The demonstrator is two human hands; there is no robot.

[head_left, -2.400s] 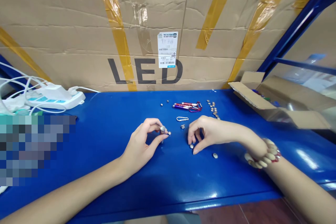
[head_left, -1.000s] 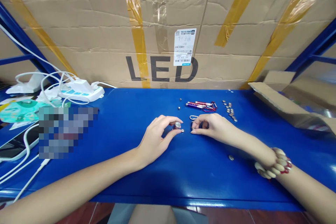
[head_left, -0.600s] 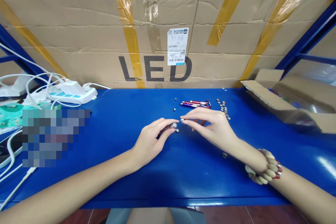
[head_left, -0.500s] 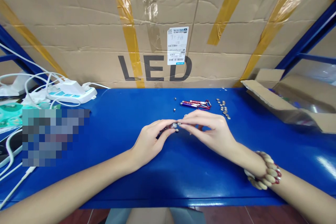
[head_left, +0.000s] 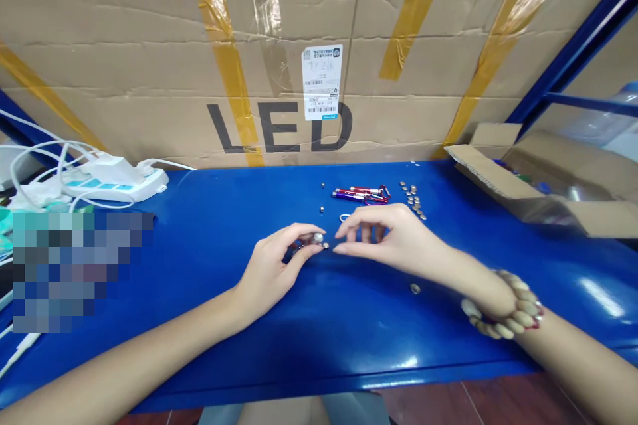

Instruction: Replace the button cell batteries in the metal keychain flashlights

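My left hand [head_left: 276,269] is closed around a small penlight tube, its silvery end [head_left: 318,238] showing between thumb and fingers; most of the tube is hidden by the hand. Just beyond the left thumb tip sits a tiny metal cap-like piece [head_left: 325,246]. My right hand [head_left: 381,232] hovers to the right, thumb and forefinger apart with nothing visible between them. A round button cell [head_left: 415,288] lies on the table below the right wrist. Behind the right hand are a red penlight [head_left: 366,190] and a purple penlight [head_left: 349,195] with clips, plus a metal ring [head_left: 343,218].
Several button cells [head_left: 413,199] lie right of the penlights. Two tiny metal pieces [head_left: 321,209] are left of them. An open cardboard box [head_left: 491,176] stands at right, a white power strip [head_left: 149,182] with cables at left. A large carton [head_left: 279,73] backs the blue table [head_left: 319,345].
My right hand has moved away from the tube's end and its fingers have parted. A button cell shows below the right wrist. The left hand keeps its hold; the whole view has shifted slightly.
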